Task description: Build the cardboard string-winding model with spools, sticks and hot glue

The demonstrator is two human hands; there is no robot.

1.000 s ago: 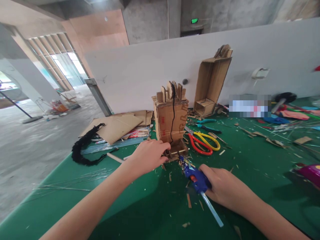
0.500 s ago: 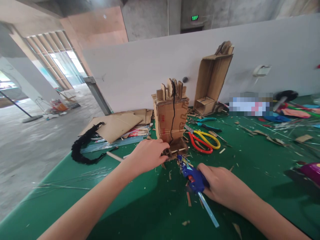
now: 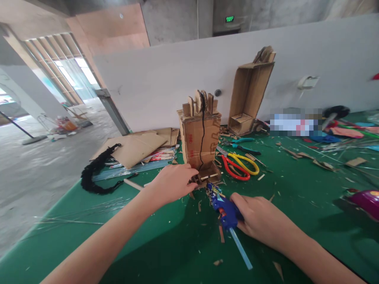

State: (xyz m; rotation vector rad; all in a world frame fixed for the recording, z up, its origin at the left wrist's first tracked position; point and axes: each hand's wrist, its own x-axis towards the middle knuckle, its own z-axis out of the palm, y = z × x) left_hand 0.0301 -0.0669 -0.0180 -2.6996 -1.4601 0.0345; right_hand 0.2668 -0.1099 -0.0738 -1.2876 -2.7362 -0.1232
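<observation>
An upright cardboard box model [image 3: 197,138] stands on the green table, with cardboard discs on top and a black cord running down its front to a small tray-like base. My left hand [image 3: 171,181] pinches the lower left of that base with thumb and fingers; the exact grip is partly hidden. In my right hand [image 3: 254,215] is a blue glue gun [image 3: 226,211], a clear glue stick [image 3: 241,248] poking out of its rear. Its nozzle points at the front of the base, close to a thin stick lying across it. Whether the nozzle touches cannot be made out.
Scissors [image 3: 244,167] with red and yellow handles lie right of the model, near teal-handled pliers [image 3: 245,149]. Behind stands a second cardboard frame [image 3: 250,94]. Flat cardboard [image 3: 133,148] and a black fuzzy bundle [image 3: 91,173] lie left. Scraps litter the green table [image 3: 166,252].
The glue gun's rear has swung slightly left, and its nozzle sits a touch farther from the base. My left hand stays on the model; the whole view has shifted a little.
</observation>
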